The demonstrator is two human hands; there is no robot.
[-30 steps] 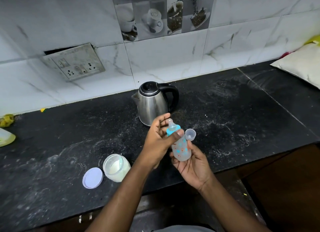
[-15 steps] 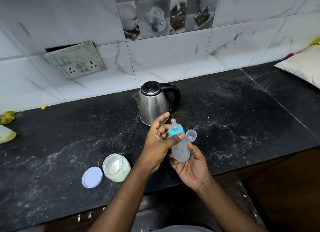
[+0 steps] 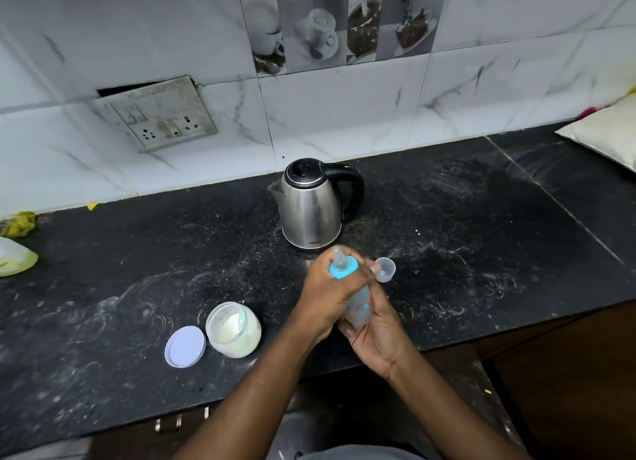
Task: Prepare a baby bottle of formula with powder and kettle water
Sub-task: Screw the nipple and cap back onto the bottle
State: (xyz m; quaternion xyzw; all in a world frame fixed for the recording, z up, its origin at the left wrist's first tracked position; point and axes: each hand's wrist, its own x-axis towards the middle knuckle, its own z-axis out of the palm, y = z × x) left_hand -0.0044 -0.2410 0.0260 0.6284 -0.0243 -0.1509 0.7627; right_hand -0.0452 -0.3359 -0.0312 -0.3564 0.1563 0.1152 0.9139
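Observation:
I hold a small clear baby bottle [image 3: 359, 304] with coloured dots above the counter's front edge. My right hand [image 3: 378, 335] wraps its lower body from below. My left hand [image 3: 327, 294] is closed around its blue collar [image 3: 344, 270], with the clear teat sticking out on top. A small clear cap [image 3: 385, 269] stands on the counter just right of the bottle. The steel kettle [image 3: 311, 212] with black lid and handle stands behind my hands. An open jar of pale formula powder [image 3: 234, 329] sits to the left, its lilac lid [image 3: 185, 346] lying beside it.
The black stone counter [image 3: 481, 253] is dusted with white marks. A socket plate [image 3: 156, 115] hangs loose on the tiled wall. A pale pillow [image 3: 609, 132] lies at the far right. A yellowish container [image 3: 13, 256] and a yellow scrap [image 3: 19, 224] sit at the far left.
My left hand has closed more tightly round the blue collar, its fingers now curled over the top. The bottle has tilted slightly; the view has shifted a little.

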